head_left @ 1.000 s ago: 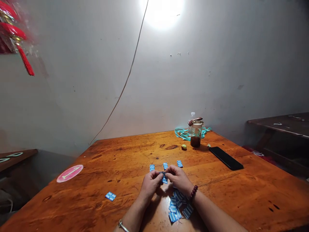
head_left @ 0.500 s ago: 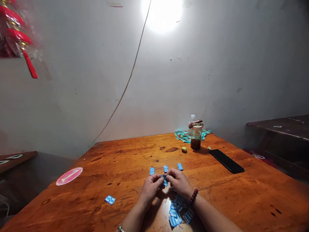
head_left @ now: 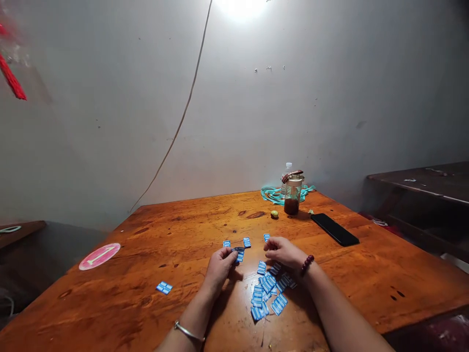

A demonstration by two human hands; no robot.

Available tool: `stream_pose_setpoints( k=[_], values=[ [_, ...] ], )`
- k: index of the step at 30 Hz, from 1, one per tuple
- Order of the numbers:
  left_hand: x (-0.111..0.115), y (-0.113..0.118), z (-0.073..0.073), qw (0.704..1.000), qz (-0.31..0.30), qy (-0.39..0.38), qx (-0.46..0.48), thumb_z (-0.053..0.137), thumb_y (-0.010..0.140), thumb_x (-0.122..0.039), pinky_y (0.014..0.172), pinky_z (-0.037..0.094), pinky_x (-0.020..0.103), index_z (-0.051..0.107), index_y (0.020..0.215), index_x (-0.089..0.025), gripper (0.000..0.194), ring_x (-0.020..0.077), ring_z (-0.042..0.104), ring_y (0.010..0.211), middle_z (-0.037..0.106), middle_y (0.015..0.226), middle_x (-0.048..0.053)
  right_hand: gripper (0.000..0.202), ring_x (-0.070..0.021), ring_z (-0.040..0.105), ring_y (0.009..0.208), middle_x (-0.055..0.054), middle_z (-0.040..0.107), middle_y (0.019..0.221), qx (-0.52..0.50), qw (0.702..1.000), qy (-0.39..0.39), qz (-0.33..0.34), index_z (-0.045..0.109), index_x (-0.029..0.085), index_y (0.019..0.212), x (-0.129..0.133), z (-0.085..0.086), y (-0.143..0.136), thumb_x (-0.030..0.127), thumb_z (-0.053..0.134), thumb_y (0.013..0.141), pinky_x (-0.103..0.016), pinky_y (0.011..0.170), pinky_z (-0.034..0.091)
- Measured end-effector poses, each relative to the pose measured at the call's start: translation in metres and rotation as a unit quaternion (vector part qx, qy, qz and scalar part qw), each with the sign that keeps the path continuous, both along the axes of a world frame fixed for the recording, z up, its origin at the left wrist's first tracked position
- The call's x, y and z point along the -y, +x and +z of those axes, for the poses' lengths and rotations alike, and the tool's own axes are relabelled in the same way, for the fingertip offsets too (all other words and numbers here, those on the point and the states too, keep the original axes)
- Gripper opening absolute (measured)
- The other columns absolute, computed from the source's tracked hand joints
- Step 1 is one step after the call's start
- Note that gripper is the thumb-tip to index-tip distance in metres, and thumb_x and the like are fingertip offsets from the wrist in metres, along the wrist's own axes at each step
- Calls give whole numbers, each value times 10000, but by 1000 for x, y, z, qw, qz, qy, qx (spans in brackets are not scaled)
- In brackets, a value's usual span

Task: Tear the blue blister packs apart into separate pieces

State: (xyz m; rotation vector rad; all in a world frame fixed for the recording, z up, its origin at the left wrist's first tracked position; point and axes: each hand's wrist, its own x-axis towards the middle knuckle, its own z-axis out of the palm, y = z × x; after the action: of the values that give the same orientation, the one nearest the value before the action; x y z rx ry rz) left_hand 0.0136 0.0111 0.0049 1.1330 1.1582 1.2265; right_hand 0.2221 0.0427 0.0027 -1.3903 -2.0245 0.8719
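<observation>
My left hand (head_left: 219, 268) pinches a small blue-and-white striped card (head_left: 240, 254) between thumb and fingers, just above the table. My right hand (head_left: 286, 252) hovers to the right with loosely bent fingers; no card shows between them. Its fingertips are close to a striped card (head_left: 266, 237) in the far row. Also in that row lie a middle card (head_left: 246, 242) and a left card (head_left: 226, 243), the latter partly behind my left hand. Below my right hand spreads a loose pile of similar cards (head_left: 267, 283), overlapping at various angles.
Another blue-and-white card (head_left: 164, 287) lies left of my hands on the wooden table (head_left: 190, 220). A pink oval sign (head_left: 99, 256) is near the left edge. Further back are a jar with dark contents (head_left: 292, 205), turquoise straps (head_left: 271, 194), a small yellowish item (head_left: 274, 214) and a black phone (head_left: 335, 230).
My hands have parted: the right has let go of the held card and moved right, uncovering more of the pile. The left keeps the card. The view has shifted.
</observation>
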Motion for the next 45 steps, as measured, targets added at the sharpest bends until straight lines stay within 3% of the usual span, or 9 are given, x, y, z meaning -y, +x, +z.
stream_pose_setpoints(
  k=[3,7,11,16,19,28,32,41,45],
  values=[
    [0,1,-1,1000,-4,-2,-12,662,573,-353,370,275,157,581,627,-113,258,79,477,437,561,508,2,205,-92,477,512,27,548,587,39,999,-22,20,591,157,748,1,-5,7,227,629,559,-178,454,317],
    [1,2,-3,999,-16,6,-30,641,600,-350,358,272,150,570,619,-118,244,70,459,420,545,487,-8,214,-135,498,639,-4,583,680,57,998,15,0,608,164,699,9,-8,-10,183,654,491,-205,520,319],
    [0,2,-5,999,-16,-4,-28,640,594,-359,335,270,149,562,607,-122,250,66,447,389,534,480,-13,86,-130,527,628,-3,600,641,41,999,22,2,604,160,641,12,-9,-26,133,549,581,-204,531,338],
    [-1,2,-8,999,-15,16,-26,617,618,-303,358,321,152,537,591,-128,195,66,460,405,525,482,-20,180,-91,551,522,24,571,590,-63,997,-10,40,579,156,723,13,-8,-36,194,403,733,-162,456,374],
    [1,4,-8,999,-24,23,-24,608,629,-289,383,356,160,526,602,-129,182,70,479,427,536,509,-13,136,-87,522,493,32,526,550,-140,989,-20,43,552,151,630,17,-7,-41,226,465,703,-156,423,374],
    [3,8,-8,998,-54,13,-33,610,628,-320,375,323,172,540,619,-120,212,66,447,394,528,486,-16,93,-70,470,480,49,482,524,-132,991,6,-15,492,151,578,19,-9,-49,194,543,643,-147,420,341],
    [2,7,-9,997,-61,29,-30,630,611,-320,391,317,174,549,604,-116,220,59,434,394,519,474,-24,30,-72,486,481,51,491,565,-188,982,-26,10,495,160,668,17,-14,-51,177,518,658,-154,428,365],
    [7,8,-3,993,-113,3,-21,647,598,-302,407,349,180,575,659,-111,213,68,470,409,548,506,-16,84,-66,464,484,53,447,571,-236,971,-33,34,470,154,619,17,-12,-52,207,519,661,-162,429,387],
    [6,6,0,997,-71,2,-21,641,587,-272,405,385,189,577,663,-111,189,80,495,419,565,542,-7,144,-73,491,516,45,485,620,-186,978,-79,55,502,155,725,17,-5,-37,277,549,664,-175,461,397]
  ],
)
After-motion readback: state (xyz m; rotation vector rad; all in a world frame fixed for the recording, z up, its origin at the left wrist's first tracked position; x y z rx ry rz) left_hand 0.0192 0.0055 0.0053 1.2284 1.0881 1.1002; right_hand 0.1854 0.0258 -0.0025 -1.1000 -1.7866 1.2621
